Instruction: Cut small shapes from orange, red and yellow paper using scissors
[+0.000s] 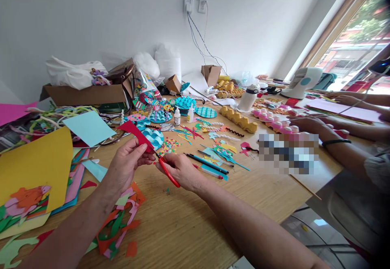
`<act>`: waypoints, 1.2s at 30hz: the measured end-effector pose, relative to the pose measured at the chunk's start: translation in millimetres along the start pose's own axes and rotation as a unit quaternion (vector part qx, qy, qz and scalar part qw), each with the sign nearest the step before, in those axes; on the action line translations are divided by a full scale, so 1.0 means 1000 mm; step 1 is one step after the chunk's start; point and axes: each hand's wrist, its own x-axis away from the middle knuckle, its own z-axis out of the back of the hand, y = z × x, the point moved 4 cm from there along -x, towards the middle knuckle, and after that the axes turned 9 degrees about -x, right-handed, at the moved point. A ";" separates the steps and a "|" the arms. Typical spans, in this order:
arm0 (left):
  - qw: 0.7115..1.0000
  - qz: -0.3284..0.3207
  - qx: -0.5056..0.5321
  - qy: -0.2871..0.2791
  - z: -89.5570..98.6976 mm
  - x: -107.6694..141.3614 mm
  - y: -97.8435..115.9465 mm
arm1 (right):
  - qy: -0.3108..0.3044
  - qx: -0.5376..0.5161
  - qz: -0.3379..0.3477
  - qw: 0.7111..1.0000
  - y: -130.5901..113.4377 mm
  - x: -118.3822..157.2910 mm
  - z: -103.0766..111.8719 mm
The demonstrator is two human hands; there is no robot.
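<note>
My left hand (128,158) pinches a strip of red paper (137,134) between thumb and fingers, above the wooden table. In my right hand (182,172) is a pair of red-handled scissors (168,172), its fingers closed round the handles. The blades point up and left and meet the lower end of the red paper; how far apart they are I cannot make out. Paper offcuts (129,216) in orange, green and pink lie below my left wrist. Just beyond my hands, small confetti pieces (169,145) are scattered near blue decorated paper discs (154,137).
Coloured sheets (61,167) are stacked at the left. Pens (207,163) lie right of my hands, with two glue bottles (177,116) behind. Egg-carton strips (239,118) and a white bottle (248,98) stand farther back. Other people's arms (323,129) reach in from the right.
</note>
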 end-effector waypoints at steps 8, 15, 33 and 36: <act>1.000 0.000 0.009 0.001 0.000 0.000 0.000 | -0.004 0.018 0.007 1.000 0.001 0.001 0.001; 1.000 0.004 0.031 0.004 0.003 -0.001 -0.001 | 0.007 0.024 0.008 1.000 0.005 0.000 0.000; 1.000 0.024 -0.006 -0.013 -0.002 -0.001 -0.006 | 0.009 0.005 0.000 1.000 0.007 -0.001 0.001; 1.000 0.025 -0.001 -0.016 -0.002 -0.001 -0.007 | 0.007 0.010 0.004 1.000 0.007 0.000 0.001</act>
